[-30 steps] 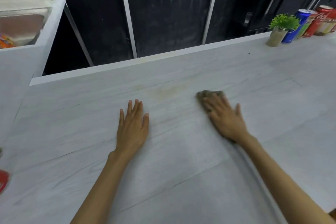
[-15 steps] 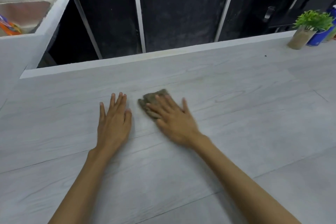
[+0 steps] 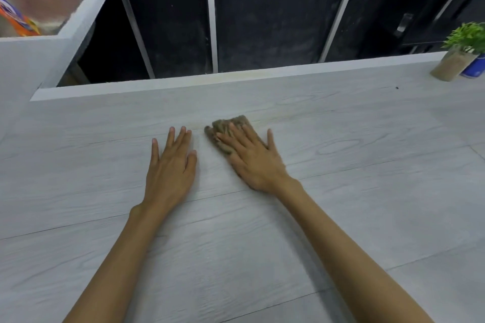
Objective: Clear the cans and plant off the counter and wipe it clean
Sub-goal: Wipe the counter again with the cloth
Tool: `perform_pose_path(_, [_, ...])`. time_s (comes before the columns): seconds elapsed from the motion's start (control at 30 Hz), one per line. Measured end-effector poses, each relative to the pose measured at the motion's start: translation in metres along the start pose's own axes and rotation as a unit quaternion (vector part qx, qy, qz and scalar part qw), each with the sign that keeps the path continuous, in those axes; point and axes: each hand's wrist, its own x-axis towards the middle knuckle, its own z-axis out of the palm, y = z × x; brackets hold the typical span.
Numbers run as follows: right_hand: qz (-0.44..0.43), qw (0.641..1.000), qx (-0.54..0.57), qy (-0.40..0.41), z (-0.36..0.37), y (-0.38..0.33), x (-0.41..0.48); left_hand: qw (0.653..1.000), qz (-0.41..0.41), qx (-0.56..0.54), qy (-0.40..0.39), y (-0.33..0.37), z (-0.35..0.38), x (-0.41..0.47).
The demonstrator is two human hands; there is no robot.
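Two hands: left hand [image 3: 170, 165], right hand [image 3: 253, 162]; one cloth [image 3: 227, 125]; one plant [image 3: 458, 56]; probably one can [image 3: 474, 70].

A black wall [image 3: 262, 8] fills the back, split by pale metal strips [image 3: 211, 13] running top to bottom. A black cabinet [image 3: 433, 8] stands at the right. At the left, a white unit [image 3: 26, 65] holds a metal tub [image 3: 47, 5] with an orange packet [image 3: 18, 23] inside.

A kitchen, seemingly: a long pale counter [image 3: 341, 191] beside a steel sink [image 3: 49, 5] (bright packet [image 3: 15, 21] inside).
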Motion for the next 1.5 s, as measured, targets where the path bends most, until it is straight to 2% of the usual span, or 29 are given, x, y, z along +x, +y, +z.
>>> perform_pose_path(0.07, [0.046,0.999,-0.003,0.004,-0.013,0.046,-0.018,1.0,0.005,0.007,-0.001,0.001,0.0,0.005])
perform_pose_path(0.17, [0.204,0.979,0.009,0.005,-0.039,0.121,-0.005,1.0,0.003,0.012,-0.002,0.0,-0.001,0.007])
perform_pose_path(0.23, [0.27,0.962,0.031,0.016,-0.046,0.131,0.025,1.0,-0.002,0.013,0.001,-0.002,-0.003,0.007])
perform_pose_path(0.27, [0.272,0.961,0.037,0.02,-0.044,0.12,0.042,1.0,-0.005,0.015,-0.001,-0.003,-0.004,0.007])
perform_pose_path(0.37, [0.17,0.985,0.032,0.003,-0.021,0.045,0.078,1.0,-0.015,0.015,-0.007,-0.011,-0.006,0.007])
perform_pose_path(0.47, [0.019,1.0,-0.006,-0.021,0.004,-0.04,0.054,1.0,-0.017,0.017,0.003,-0.02,-0.011,0.008])
perform_pose_path(0.53, [-0.05,0.998,-0.012,-0.032,0.008,-0.056,0.018,1.0,-0.022,0.008,0.012,-0.026,-0.017,0.007])
perform_pose_path(0.6, [-0.069,0.997,0.002,-0.035,0.002,-0.03,-0.005,1.0,-0.026,0.002,0.016,-0.034,-0.022,0.006])
perform_pose_path(0.67, [-0.025,1.0,0.005,-0.019,-0.012,0.022,0.0,0.999,-0.032,0.003,0.019,-0.042,-0.026,0.004])
perform_pose_path(0.77, [0.154,0.988,0.022,0.002,-0.035,0.093,0.049,0.998,-0.055,0.002,0.017,-0.057,-0.032,0.002])
perform_pose_path(0.83, [0.244,0.969,0.042,0.015,-0.04,0.105,0.093,0.997,-0.074,0.003,0.016,-0.067,-0.035,0.001])
perform_pose_path(0.9, [0.265,0.961,0.068,0.027,-0.035,0.087,0.134,0.996,-0.087,0.009,0.014,-0.076,-0.036,0.003])
perform_pose_path(1.0, [0.2,0.978,0.063,0.021,-0.018,0.023,0.168,0.996,-0.089,0.01,0.016,-0.081,-0.038,0.01])
perform_pose_path(1.1, [0.05,0.999,0.02,-0.007,0.008,-0.053,0.169,0.996,-0.092,0.012,0.017,-0.084,-0.04,0.015])
perform_pose_path(1.17, [-0.046,0.999,-0.005,-0.017,0.018,-0.085,0.143,0.996,-0.093,0.007,0.015,-0.084,-0.041,0.015])
perform_pose_path(1.23, [-0.112,0.993,-0.004,-0.037,0.019,-0.085,0.106,0.995,-0.093,-0.002,0.018,-0.085,-0.042,0.013])
perform_pose_path(1.3, [-0.124,0.992,0.005,-0.039,0.012,-0.056,0.076,0.996,-0.091,-0.007,0.024,-0.088,-0.044,0.01])
perform_pose_path(1.37, [-0.061,0.998,0.004,-0.021,-0.001,-0.016,0.072,0.996,-0.087,-0.008,0.027,-0.092,-0.046,0.005])
perform_pose_path(1.47, [0.128,0.991,0.029,0.016,-0.016,0.018,0.105,0.997,-0.076,-0.006,0.028,-0.097,-0.049,-0.01])
perform_pose_path(1.5, [0.165,0.985,0.034,0.023,-0.015,0.013,0.118,0.997,-0.074,-0.004,0.029,-0.099,-0.049,-0.015])
